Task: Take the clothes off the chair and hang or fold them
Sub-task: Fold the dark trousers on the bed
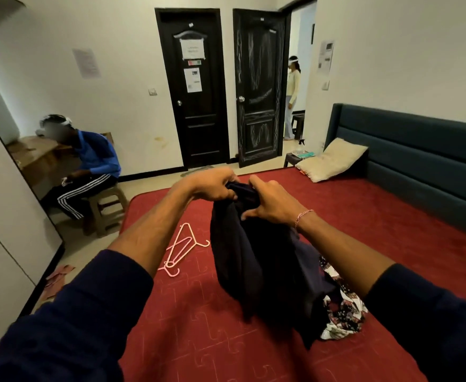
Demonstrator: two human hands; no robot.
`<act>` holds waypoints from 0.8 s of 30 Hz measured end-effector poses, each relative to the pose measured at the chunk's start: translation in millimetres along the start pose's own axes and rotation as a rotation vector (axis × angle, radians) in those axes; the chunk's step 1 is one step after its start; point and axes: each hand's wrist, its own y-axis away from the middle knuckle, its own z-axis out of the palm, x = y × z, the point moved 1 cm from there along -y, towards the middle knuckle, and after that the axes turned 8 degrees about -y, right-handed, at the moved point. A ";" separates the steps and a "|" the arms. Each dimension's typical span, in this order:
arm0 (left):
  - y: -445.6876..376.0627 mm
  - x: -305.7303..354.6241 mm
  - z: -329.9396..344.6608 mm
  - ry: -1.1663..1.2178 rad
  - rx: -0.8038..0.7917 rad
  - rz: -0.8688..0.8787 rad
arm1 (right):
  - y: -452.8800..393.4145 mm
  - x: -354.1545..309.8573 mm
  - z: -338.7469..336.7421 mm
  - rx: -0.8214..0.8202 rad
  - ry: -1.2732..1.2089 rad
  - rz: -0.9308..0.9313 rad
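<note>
A dark navy garment (256,260) hangs in front of me over the red bed (364,230), its lower end bunched on the mattress. My left hand (212,186) grips its top edge on the left, and my right hand (270,205) pinches the same edge just beside it. A floral patterned garment (342,310) lies crumpled on the bed under and to the right of the dark one. Pink plastic hangers (180,249) lie on the bed's left side. No chair with clothes is in view.
A beige pillow (333,158) leans on the dark headboard (419,150) at the right. A person in blue sits on a stool (107,208) at the left by a wooden desk (33,155). Another person stands beyond the open door (258,86). Cloth scraps (58,277) lie on the floor.
</note>
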 end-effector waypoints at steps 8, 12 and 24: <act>43.9 -6.4 -34.0 0.019 0.340 -0.043 | 29.5 7.9 -22.1 -0.136 -0.108 0.089; 58.2 -7.0 -46.6 0.087 0.491 -0.068 | 29.8 -6.1 -46.7 -0.054 -0.125 0.061; 106.6 -2.2 -126.1 -0.118 0.830 0.051 | -10.3 -91.0 -168.6 0.034 0.141 -0.088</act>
